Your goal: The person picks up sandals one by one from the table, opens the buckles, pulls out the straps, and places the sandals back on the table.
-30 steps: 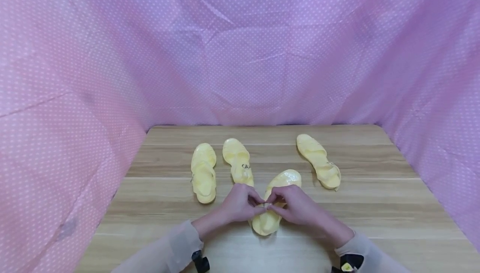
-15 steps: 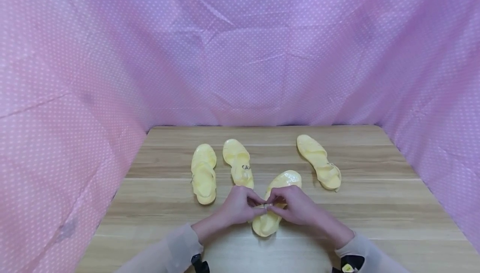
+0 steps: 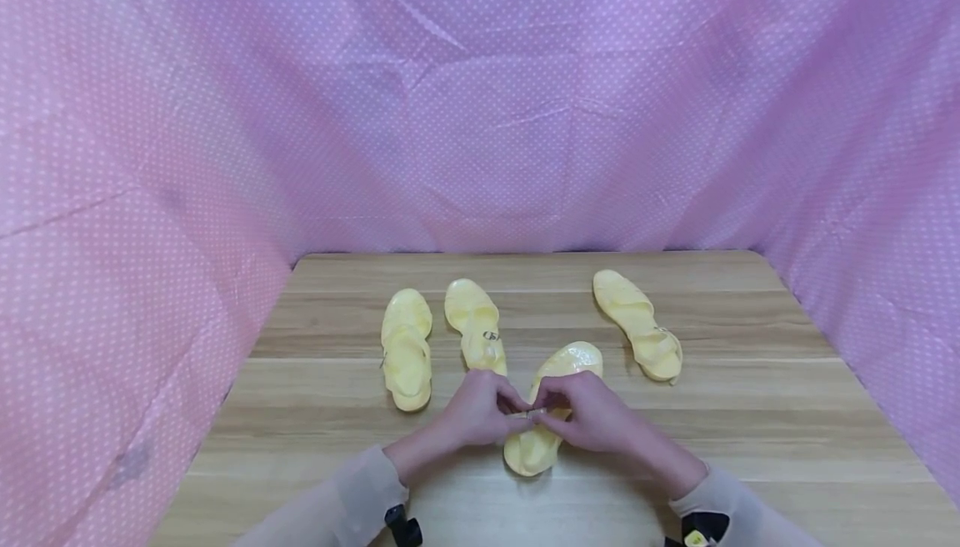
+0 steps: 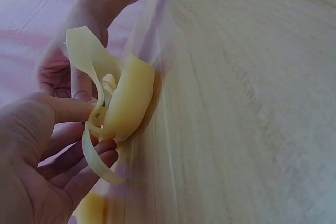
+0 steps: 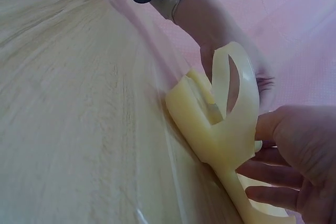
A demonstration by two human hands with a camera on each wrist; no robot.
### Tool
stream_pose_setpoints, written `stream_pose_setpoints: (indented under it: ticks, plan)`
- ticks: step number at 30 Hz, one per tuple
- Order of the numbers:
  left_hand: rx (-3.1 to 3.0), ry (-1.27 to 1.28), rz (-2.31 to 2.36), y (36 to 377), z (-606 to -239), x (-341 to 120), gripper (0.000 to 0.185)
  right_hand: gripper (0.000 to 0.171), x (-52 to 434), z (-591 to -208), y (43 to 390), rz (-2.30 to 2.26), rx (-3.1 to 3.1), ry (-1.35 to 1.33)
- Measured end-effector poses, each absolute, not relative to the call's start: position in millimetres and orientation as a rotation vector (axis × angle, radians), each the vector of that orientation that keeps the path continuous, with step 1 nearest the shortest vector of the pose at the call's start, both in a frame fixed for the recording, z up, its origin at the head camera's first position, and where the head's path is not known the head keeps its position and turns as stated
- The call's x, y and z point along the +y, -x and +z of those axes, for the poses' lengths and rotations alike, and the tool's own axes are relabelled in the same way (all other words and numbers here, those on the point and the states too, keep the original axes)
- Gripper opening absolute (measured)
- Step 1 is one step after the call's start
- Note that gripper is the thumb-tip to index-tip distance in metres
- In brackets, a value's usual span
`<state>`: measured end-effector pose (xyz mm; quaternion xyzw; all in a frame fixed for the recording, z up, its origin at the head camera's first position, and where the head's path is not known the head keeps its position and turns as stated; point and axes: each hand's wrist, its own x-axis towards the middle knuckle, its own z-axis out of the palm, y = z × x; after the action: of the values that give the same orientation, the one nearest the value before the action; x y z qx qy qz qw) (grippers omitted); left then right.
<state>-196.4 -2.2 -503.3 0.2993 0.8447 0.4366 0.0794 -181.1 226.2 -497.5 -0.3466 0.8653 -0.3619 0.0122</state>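
Note:
A pale yellow jelly sandal (image 3: pixel 557 380) lies on the wooden table (image 3: pixel 750 414) in front of me, toe pointing away. Both hands meet over its strap and small buckle. My left hand (image 3: pixel 480 408) pinches the loose yellow strap (image 4: pixel 94 161) between thumb and fingers. My right hand (image 3: pixel 588 411) pinches the strap at the buckle from the other side; the sandal's strap loop (image 5: pixel 239 85) arches up beside it. The buckle itself is mostly hidden by my fingers.
Three more yellow sandals lie on the table: two side by side at the left (image 3: pixel 407 347) (image 3: pixel 476 323) and one at the far right (image 3: pixel 639 323). Pink dotted cloth (image 3: pixel 480 113) walls in the table on three sides.
Almost nothing moved. Both hands stay on the strap and buckle, with only slight shifts of the fingers.

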Motion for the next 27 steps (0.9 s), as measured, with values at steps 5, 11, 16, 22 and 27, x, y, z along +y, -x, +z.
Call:
stream_pose_setpoints:
  ticks: [5, 11, 16, 22, 27]
  plan:
    - [2.529, -0.918, 1.305, 196.8, -504.2, -2.5, 0.012, 0.010, 228.3, -498.7, 182.0, -1.157, 2.641, 1.068]
    - [2.542, -0.918, 1.286, 197.3, -505.0, -3.3, 0.013, 0.008, 227.7, -498.9, 182.9, -1.159, 2.652, 1.102]
    - [2.556, -0.931, 1.282, 197.2, -503.9, -2.6, 0.014, 0.007, 224.6, -496.8, 183.4, -1.123, 2.711, 1.092]
    - [2.560, -0.960, 1.279, 196.6, -502.0, -2.3, 0.013, 0.011, 228.4, -495.4, 183.6, -1.204, 2.582, 1.036]
    - [2.550, -0.932, 1.298, 196.1, -502.7, -3.2, 0.014, 0.006, 228.8, -495.4, 183.6, -1.183, 2.587, 1.045]
